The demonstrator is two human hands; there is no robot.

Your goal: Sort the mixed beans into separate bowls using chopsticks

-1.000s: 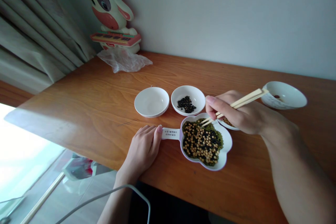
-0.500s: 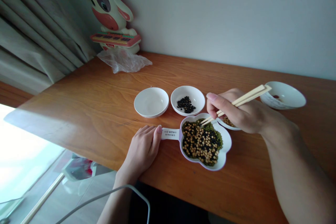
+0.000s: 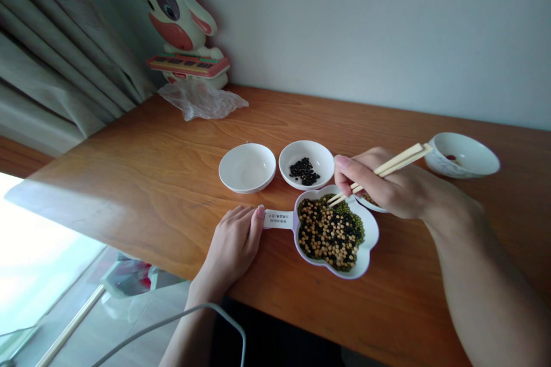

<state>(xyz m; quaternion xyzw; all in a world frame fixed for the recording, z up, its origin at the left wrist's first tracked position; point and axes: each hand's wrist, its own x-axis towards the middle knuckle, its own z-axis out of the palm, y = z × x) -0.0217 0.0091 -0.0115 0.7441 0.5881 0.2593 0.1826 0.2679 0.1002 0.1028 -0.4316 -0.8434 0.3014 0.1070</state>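
Observation:
My left hand (image 3: 236, 241) is closed around the handle of a white scoop (image 3: 367, 252) with a lilac scalloped rim. Mixed beans (image 3: 329, 235) fill much of the scoop: tan, black and small green ones. In my right hand (image 3: 383, 183) is a pair of chopsticks (image 3: 402, 160), their tips down among the beans near the scoop's far edge. Whether the tips grip a bean is too small to tell. Behind the scoop stands a white bowl (image 3: 325, 155) with black beans (image 3: 304, 171). My right hand partly hides another bowl of tan beans (image 3: 369, 199).
A white bowl (image 3: 247, 167) with nothing visible inside stands left of the black-bean bowl. At the right is a larger bowl (image 3: 477, 157) with something reddish inside. A cow toy keyboard (image 3: 185, 63) and a clear plastic bag (image 3: 202, 102) sit at the back left. A cable (image 3: 172, 318) crosses the lower foreground.
My right hand has shifted slightly left and the chopsticks' back ends have dipped a little. The tips stay in the beans. My left hand keeps its hold on the scoop.

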